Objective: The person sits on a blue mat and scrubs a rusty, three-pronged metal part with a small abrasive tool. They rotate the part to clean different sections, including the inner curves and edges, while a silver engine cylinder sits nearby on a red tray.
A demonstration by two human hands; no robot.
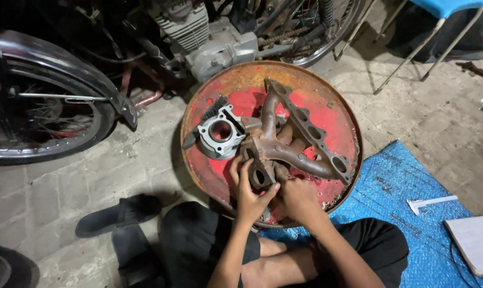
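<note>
— So, largest first: we have one red drum lid (335, 125), rusty at the rim, lying flat on the paving, and everything we work on sits on it.

— On it lies one rusty exhaust manifold (292, 141). We judge it heavy, cast and rigid, rough rather than slippery; nothing on it should bend or crack easily.

— Where do we grip?

— At the near collector flange, where our hands are. Our left hand (248, 196) has fingers curled over that flange; our right hand (295, 198) presses beside it, fingers bunched together, though what they pinch is hidden from us.

— Next down?

— One grey cylinder block (220, 132), just left of the manifold, touching it or nearly. Lighter alloy, we'd guess, with thin fins to mind.

— And smallest?

— One black brush (208, 114) tucked behind the block.
</note>
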